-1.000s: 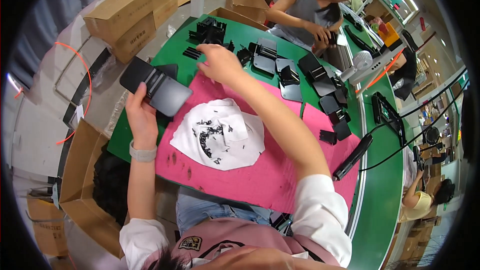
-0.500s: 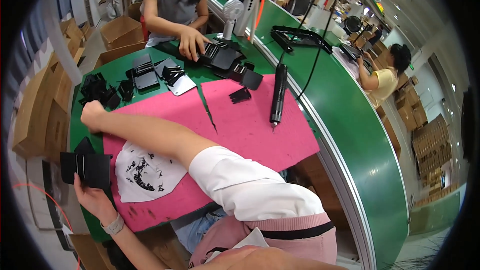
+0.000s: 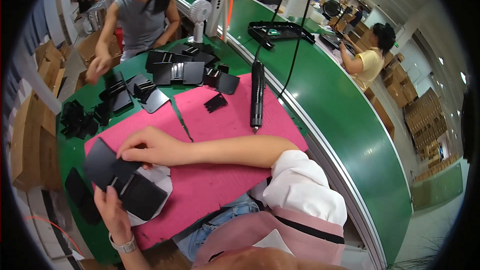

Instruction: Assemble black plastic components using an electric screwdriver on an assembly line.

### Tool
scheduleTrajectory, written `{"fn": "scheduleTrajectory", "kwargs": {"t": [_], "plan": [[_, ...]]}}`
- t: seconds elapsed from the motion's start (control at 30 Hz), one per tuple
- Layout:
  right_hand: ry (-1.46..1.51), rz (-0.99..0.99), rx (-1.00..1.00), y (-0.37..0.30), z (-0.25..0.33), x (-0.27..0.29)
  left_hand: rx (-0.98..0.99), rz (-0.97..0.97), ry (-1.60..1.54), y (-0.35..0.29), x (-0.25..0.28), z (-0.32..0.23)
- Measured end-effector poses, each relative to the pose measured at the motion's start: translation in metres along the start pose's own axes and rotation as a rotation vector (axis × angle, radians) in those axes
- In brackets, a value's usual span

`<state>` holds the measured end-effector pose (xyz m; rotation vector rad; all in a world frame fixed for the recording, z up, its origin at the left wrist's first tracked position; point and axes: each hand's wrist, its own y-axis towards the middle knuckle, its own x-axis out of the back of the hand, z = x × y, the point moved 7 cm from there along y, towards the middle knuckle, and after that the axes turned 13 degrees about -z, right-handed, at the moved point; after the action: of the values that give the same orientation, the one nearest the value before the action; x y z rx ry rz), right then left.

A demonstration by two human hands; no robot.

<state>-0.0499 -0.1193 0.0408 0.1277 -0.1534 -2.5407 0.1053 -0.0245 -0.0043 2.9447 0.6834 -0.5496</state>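
My left hand [image 3: 112, 212] grips the lower left side of a black hinged plate [image 3: 145, 197], its fingertips near the middle. Two flat black panels make up this plate, with bright metal rods across the joint between them. Over the upper panel, my right hand [image 3: 155, 147] is closed in a pinch, fingertips at the panel's edge; whether a small part sits in them is hidden. Under the plate lies a white sheet [image 3: 164, 175], mostly covered. Another black panel [image 3: 80, 195] rests at the table's left edge.
A pink mat [image 3: 210, 175] covers the green table. Small black parts [image 3: 77, 120] lie heaped at left, hinged plates [image 3: 177, 72] at the back. A black electric screwdriver [image 3: 257, 97] hangs over the mat's right side. Across the table, a co-worker's hand [image 3: 99, 67] reaches left.
My right hand has come back from the heap of black parts to the hinged plate. My left hand has brought that plate over the white sheet. The co-worker's hand has left the plates, moving left.
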Motion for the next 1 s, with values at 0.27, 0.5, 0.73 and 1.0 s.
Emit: {"fn": "scheduleTrajectory", "kwargs": {"t": [0.27,0.5,0.73,1.0], "plan": [[-0.284,-0.262,0.390,-0.041,0.008,0.067,0.156,0.306,0.244,0.000,-0.095,0.027],[-0.166,-0.189,0.303,-0.035,-0.007,0.072,0.146,0.287,0.196,0.001,-0.088,0.044],[-0.072,-0.180,0.265,-0.034,-0.008,0.072,0.122,0.278,0.187,0.001,-0.083,0.044],[-0.265,-0.132,0.314,-0.041,0.003,0.058,0.080,0.307,0.181,-0.001,-0.078,0.044]]}}
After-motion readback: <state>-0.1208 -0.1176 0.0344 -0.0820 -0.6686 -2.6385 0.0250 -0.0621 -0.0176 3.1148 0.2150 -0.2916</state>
